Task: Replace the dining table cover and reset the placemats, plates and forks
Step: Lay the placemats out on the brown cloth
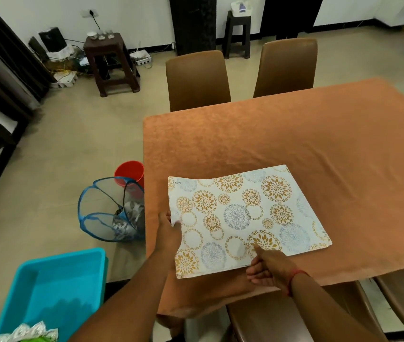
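Both hands setting a placemat down on the fresh orange cover.

Left hand (168, 227) pinching the placemat (246, 219) at its left edge, thumb on top and fingers tucked beneath, forearm reaching in low from the near left. Right hand (268, 266) gripping the near edge, index finger stretched out on the pattern, other fingers curled under, wrist ringed by a red thread. Placemat lying on the table cover (282, 134) close to the near left corner, its far edge lifted in a slight wave. Best done by lowering flat, squaring to the table edge, then smoothing outward. No plates or forks showing on the table yet. On the floor to the left, a blue mesh hamper (108, 208) beside a red bucket (130, 172), and nearer, a turquoise tub (55, 290). Brown chairs (197, 80) tucked in across the table.
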